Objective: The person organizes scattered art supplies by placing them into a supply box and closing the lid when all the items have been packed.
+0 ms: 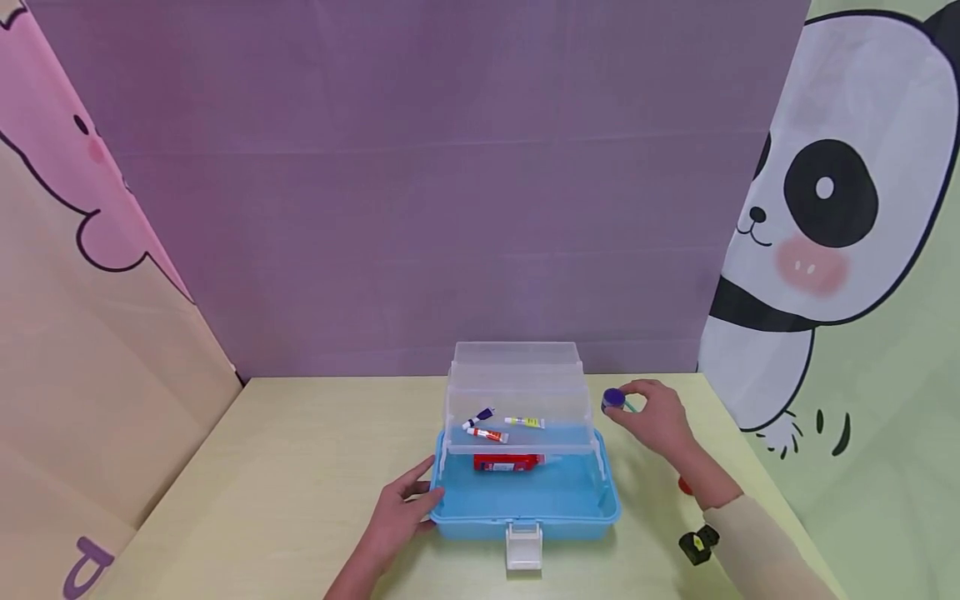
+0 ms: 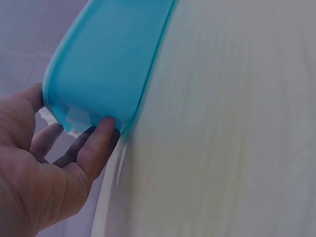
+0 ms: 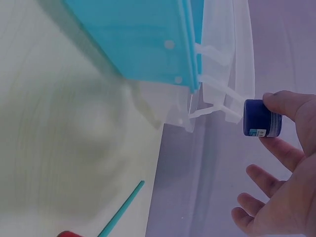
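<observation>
A light blue plastic box (image 1: 525,500) stands on the table with its clear lid (image 1: 517,375) raised and its white latch (image 1: 523,546) hanging in front. My left hand (image 1: 401,510) grips the box's left side, thumb at the rim and fingers along the wall (image 2: 108,59). Off the back right corner, my right hand (image 1: 660,418) pinches a small dark blue jar (image 1: 612,398) between thumb and index finger; its other fingers are loosely bent. Inside the box lies a red bottle (image 1: 508,462). Red (image 1: 487,435), yellow (image 1: 525,422) and dark blue (image 1: 478,418) paint tubes show behind the clear plastic.
A green stick (image 3: 123,207) lies on the table to the right of the box, partly behind my right hand in the head view. Close to the right forearm is a small red object (image 1: 684,486). A purple backdrop (image 1: 375,208) rises behind the table.
</observation>
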A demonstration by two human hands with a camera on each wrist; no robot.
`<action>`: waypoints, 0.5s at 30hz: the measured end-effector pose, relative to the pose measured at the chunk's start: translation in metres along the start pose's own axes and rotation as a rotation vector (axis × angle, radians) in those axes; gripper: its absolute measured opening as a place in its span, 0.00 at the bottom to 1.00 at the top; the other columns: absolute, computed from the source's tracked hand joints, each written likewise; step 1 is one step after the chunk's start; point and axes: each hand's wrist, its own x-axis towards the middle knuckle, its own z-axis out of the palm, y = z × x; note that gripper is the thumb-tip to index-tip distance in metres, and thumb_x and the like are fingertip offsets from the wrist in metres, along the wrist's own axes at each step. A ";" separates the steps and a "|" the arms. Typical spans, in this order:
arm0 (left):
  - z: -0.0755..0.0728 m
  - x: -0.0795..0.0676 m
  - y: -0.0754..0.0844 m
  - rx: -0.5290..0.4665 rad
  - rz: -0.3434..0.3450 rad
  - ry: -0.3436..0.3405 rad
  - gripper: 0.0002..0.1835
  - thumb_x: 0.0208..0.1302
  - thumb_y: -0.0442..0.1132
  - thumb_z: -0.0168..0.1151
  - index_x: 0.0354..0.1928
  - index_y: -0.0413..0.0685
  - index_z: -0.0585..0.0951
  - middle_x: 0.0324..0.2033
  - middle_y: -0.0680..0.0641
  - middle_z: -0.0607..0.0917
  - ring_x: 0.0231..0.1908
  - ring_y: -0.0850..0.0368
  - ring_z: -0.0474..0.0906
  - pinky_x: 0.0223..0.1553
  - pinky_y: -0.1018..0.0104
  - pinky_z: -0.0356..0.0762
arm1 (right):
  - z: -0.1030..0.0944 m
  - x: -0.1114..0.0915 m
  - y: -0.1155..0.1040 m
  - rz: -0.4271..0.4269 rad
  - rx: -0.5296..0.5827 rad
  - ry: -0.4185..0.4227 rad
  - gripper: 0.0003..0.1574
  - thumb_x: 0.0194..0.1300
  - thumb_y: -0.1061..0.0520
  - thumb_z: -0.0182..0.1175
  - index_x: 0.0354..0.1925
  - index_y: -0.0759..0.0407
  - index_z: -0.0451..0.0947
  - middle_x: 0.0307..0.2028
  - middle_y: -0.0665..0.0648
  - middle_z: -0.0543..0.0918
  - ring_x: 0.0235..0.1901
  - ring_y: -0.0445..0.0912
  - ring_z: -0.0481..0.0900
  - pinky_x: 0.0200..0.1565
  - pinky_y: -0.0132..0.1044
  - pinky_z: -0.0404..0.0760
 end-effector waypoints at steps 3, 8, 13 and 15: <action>0.001 0.000 0.000 -0.006 0.002 0.001 0.31 0.55 0.46 0.61 0.62 0.59 0.64 0.45 0.39 0.73 0.38 0.48 0.76 0.32 0.56 0.78 | 0.002 0.002 -0.005 -0.006 0.007 0.004 0.28 0.48 0.43 0.65 0.42 0.62 0.77 0.46 0.64 0.75 0.49 0.61 0.66 0.45 0.58 0.67; 0.001 0.002 -0.002 0.004 -0.002 0.007 0.31 0.54 0.47 0.61 0.62 0.60 0.65 0.45 0.39 0.73 0.38 0.49 0.77 0.31 0.57 0.78 | 0.006 0.006 -0.010 -0.022 0.014 0.003 0.28 0.49 0.44 0.64 0.43 0.61 0.77 0.46 0.63 0.75 0.49 0.60 0.68 0.42 0.55 0.71; 0.000 0.003 -0.005 0.002 0.002 0.009 0.31 0.54 0.47 0.61 0.62 0.61 0.65 0.44 0.39 0.73 0.37 0.50 0.77 0.31 0.58 0.78 | 0.006 0.013 -0.019 -0.033 0.013 -0.016 0.29 0.49 0.43 0.64 0.44 0.60 0.77 0.45 0.62 0.76 0.48 0.59 0.69 0.43 0.55 0.72; 0.000 0.003 -0.004 0.000 0.004 0.008 0.31 0.54 0.46 0.61 0.62 0.61 0.65 0.43 0.39 0.73 0.37 0.50 0.76 0.31 0.58 0.78 | 0.005 0.016 -0.024 -0.044 0.018 -0.026 0.29 0.49 0.43 0.64 0.44 0.60 0.77 0.45 0.61 0.76 0.49 0.58 0.69 0.44 0.55 0.72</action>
